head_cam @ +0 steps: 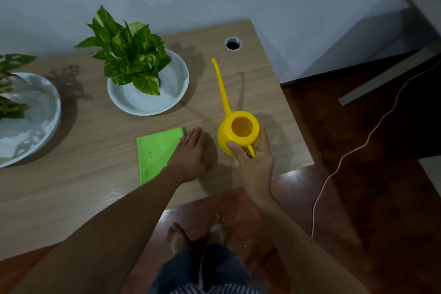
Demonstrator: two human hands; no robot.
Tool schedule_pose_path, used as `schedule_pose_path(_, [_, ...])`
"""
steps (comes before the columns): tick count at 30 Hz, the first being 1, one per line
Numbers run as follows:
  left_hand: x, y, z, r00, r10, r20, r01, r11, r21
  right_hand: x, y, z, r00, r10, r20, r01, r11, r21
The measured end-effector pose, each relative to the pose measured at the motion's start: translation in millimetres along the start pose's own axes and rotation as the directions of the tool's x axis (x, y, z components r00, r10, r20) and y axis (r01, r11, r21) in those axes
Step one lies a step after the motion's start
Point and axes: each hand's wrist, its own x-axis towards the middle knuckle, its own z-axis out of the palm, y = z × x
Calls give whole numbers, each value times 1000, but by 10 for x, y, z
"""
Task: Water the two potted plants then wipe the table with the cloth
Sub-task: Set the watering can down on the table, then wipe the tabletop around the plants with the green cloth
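1. A pale wood-grain table [95,186] stands against a grey wall, over a dark red floor where a thin cable [358,148] trails.
2. The left hand [191,153] lies flat, fingers straight, on the right edge of the green cloth [157,150].
3. The right hand [256,162] grips the handle of the yellow long-spouted watering can [238,133], which stands just right of the left hand.
4. Beyond the left hand, a leafy pothos [131,55] sits in a white dish [152,102]; a second plant [9,93] is farther left.

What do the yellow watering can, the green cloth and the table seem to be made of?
The yellow watering can looks like moulded plastic: uniform colour, smooth, faintly shiny. The green cloth seems a soft, matte fabric, possibly microfibre, lying flat and folded. The table shows pale wood grain with a light sheen, probably laminate rather than solid wood.
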Motion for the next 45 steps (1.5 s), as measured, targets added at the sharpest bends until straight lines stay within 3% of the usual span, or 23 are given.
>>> schedule_pose_path(20, [-66, -28, -33, 999, 22, -25, -24, 996, -80, -56, 174, 120, 998, 61, -25, -64, 988, -139])
schedule_pose_path(24, [-220, -189, -147, 990, 40, -137, -60, 988, -145, -163, 63, 49, 991, -80, -110, 20, 884, -468])
schedule_pose_path(26, [-321, -327, -222, 982, -14, -189, -17, 987, -162, -229, -95, 67, 969, -216, -122, 121, 840, -529])
schedule_pose_path(28, [-413, -502, -289, 967, -103, -232, 59, 980, -191, -262, -240, 183, 933, -359, -31, 307, 838, -451])
schedule_pose_path(30, [-489, -684, -356, 941, -197, -275, 135, 965, -226, -240, -351, 390, 891, -424, 161, 454, 828, -329])
schedule_pose_path(32, [-554, -845, -417, 921, -262, -288, 188, 947, -261, -161, -385, 645, 841, -373, 392, 498, 817, -292])
schedule_pose_path(35, [-615, -1089, -457, 910, -313, -273, 225, 924, -309, 15, -257, 1042, 740, -142, 657, 515, 747, -419])
schedule_pose_path(37, [-604, -1199, -459, 912, -340, -231, 253, 908, -335, 149, -156, 1213, 700, -18, 714, 535, 675, -508])
schedule_pose_path(41, [-578, -1309, -446, 921, -365, -137, 300, 888, -349, 340, -91, 1490, 647, 45, 761, 605, 577, -549])
schedule_pose_path(45, [-549, -1301, -406, 919, -366, -146, 302, 893, -333, 446, -112, 1661, 669, 105, 736, 632, 439, -638])
